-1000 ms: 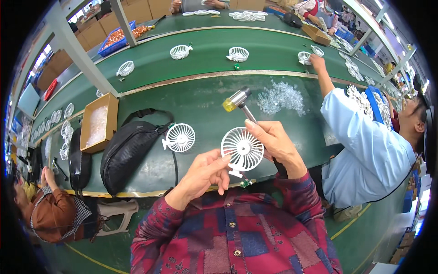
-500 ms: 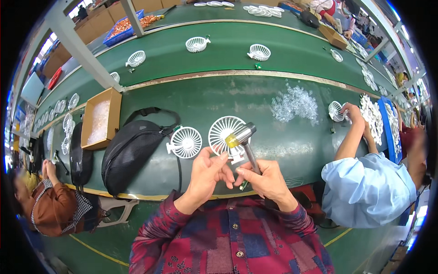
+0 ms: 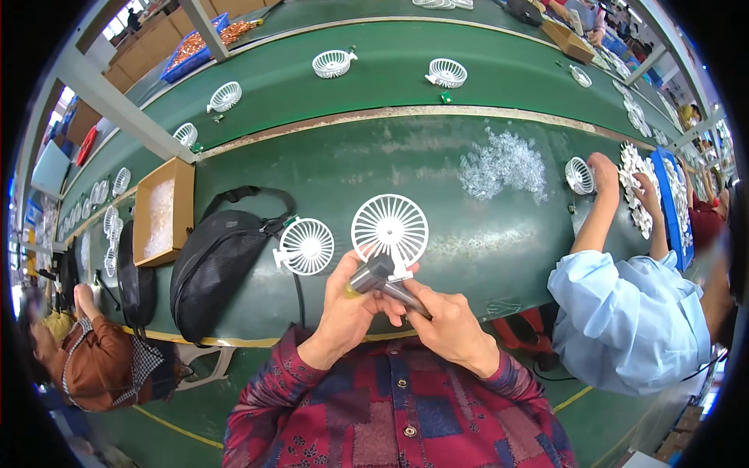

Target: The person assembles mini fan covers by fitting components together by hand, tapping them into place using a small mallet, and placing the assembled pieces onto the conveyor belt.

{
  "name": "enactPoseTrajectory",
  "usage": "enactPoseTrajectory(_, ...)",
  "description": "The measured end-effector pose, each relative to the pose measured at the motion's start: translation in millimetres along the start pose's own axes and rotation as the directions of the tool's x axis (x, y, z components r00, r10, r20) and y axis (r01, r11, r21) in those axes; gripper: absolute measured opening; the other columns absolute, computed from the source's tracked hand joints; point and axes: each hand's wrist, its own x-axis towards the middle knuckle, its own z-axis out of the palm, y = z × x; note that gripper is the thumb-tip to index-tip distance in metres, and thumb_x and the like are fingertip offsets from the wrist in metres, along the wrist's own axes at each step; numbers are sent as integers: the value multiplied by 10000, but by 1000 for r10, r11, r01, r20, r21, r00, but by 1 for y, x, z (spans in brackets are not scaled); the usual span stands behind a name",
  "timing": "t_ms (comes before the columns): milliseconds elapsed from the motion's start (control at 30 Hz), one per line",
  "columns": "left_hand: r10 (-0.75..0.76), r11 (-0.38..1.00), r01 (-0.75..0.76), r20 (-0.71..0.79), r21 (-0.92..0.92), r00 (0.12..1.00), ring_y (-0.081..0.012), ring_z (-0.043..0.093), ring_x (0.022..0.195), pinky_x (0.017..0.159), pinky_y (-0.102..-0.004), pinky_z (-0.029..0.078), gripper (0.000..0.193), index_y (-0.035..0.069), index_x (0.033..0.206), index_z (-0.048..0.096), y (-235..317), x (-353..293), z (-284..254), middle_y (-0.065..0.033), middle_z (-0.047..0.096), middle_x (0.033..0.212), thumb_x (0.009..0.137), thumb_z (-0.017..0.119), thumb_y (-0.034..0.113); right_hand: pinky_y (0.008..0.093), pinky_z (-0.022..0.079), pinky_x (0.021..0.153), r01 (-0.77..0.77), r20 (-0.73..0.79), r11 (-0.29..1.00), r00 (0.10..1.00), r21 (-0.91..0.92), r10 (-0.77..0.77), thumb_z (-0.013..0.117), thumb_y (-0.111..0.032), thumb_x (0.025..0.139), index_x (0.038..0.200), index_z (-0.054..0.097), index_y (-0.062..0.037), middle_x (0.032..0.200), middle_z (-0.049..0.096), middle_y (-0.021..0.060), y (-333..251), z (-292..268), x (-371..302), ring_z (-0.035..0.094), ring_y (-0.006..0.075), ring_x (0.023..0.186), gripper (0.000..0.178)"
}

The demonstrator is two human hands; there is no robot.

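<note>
My right hand point(image 3: 455, 326) is closed round the grey handle of a small hammer point(image 3: 374, 273). The hammer's dark head, with a yellowish end, lies across the front of my left hand point(image 3: 340, 312). My left hand is closed at the lower edge of a round white fan housing point(image 3: 390, 222) with radial ribs and a short stem; the hammer partly hides this grip. Just left of it, a second white fan housing point(image 3: 307, 246) lies on the green bench, its stem pointing left.
A black mesh bag point(image 3: 222, 269) and an open carton point(image 3: 164, 210) of clear pieces stand on the left. Small clear parts point(image 3: 503, 165) lie heaped at right. Beyond the ledge are more fan housings point(image 3: 334, 64). Co-workers sit either side, one in a blue sleeve point(image 3: 616, 288).
The hammer head has swung down and left, from above the fan's stem to the front of my left hand. At right, a co-worker's hand has moved to the white parts.
</note>
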Motion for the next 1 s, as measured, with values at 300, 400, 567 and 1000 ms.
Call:
enactPoseTrajectory(300,114,989,-105,-88,101,990,-195,668,730,520,-274,550,539,33,1354,323,-13,4,0,-223,627,1198,902,617,19,409,526,585,112,71,955,993,-275,-96,639,7,773,1273,503,72,857,667,198,4,1,7,670,352,703,522)
enactPoseTrajectory(400,128,978,-103,-130,183,983,-172,663,730,488,-256,534,548,26,1354,320,-10,6,1,-217,624,1210,903,631,27,403,526,574,124,80,947,991,-295,-105,636,9,772,1255,515,65,830,663,187,4,1,9,669,343,696,501)
enactPoseTrajectory(567,139,943,-88,-142,320,980,-182,651,656,473,-262,518,574,31,1408,274,-12,8,-6,-254,628,1203,925,577,-21,383,518,564,169,56,952,986,-254,-160,652,-2,771,1230,554,30,901,674,158,8,3,14,676,315,717,471)
enactPoseTrajectory(1000,259,878,-215,-45,428,965,-193,679,918,788,-304,575,768,58,1497,30,-12,0,-3,-192,661,1093,922,521,-80,307,463,505,313,-170,893,909,-324,-381,763,-30,737,1211,635,-9,939,637,74,10,5,20,649,196,696,492)
